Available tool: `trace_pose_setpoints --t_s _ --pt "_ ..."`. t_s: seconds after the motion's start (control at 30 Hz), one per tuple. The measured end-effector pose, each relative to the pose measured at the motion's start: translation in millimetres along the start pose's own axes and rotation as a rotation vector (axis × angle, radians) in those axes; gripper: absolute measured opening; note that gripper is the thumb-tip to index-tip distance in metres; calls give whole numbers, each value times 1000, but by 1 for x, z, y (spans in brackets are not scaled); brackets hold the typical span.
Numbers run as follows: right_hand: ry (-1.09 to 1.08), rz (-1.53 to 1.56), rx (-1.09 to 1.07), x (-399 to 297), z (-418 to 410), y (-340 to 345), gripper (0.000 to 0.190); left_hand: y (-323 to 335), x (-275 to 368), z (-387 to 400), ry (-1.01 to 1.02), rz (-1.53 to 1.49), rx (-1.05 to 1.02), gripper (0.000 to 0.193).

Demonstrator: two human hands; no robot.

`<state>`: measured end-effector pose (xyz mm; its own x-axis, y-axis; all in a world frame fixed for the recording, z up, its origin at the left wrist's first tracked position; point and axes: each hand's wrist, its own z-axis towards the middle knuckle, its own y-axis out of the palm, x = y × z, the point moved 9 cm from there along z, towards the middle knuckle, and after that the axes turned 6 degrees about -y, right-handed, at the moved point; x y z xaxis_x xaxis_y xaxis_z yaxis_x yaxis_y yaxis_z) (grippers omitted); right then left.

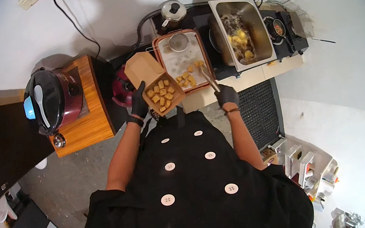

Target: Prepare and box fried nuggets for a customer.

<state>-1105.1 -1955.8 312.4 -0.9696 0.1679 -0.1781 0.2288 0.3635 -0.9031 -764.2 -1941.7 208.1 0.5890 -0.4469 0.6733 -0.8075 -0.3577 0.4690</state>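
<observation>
My left hand (138,101), in a black glove, holds an open cardboard takeaway box (179,94) by its left side. Several golden fried cubes (163,92) lie in its base, and its lid (143,67) is folded back. My right hand (227,95), also gloved in black, grips metal tongs (211,81). The tongs' tips are at fried cubes (198,63) near the right side of a paper-lined tray (179,64); whether they pinch one I cannot tell. More cubes lie in the tray's lower part. A small round strainer (178,42) rests across its upper part.
Right of the tray, yellow pieces (239,40) bubble in oil in a deep steel fryer pan (266,38). Beyond it, a small pan (278,27) sits on a stove. A lidded steel pot (173,11) stands behind the tray. At left, a large cooker (60,98) stands on a wooden cabinet (100,122).
</observation>
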Motion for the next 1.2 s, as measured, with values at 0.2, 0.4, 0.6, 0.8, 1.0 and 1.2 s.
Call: trace_pose_setpoints --t_s 0.2,0.4,0.6,0.8,1.0,1.2 --pt "-222 93 86 -46 -72 -110 37 35 9 9 -87 -149 -44 36" --pt "-415 27 -6 -94 -101 -133 35 45 22 18 -15 -201 -80 35" --pt "-486 -154 -105 -116 -100 -129 37 38 5 28 -94 -323 -96 33" --pt "-538 -85 -99 -118 -101 -130 40 48 -11 26 -224 -496 -168 35" --pt "-498 57 -95 -104 -97 -144 40 59 22 4 -102 -318 -173 38" --pt "-108 142 103 -34 -46 -110 41 14 31 -4 -63 -384 -109 39"
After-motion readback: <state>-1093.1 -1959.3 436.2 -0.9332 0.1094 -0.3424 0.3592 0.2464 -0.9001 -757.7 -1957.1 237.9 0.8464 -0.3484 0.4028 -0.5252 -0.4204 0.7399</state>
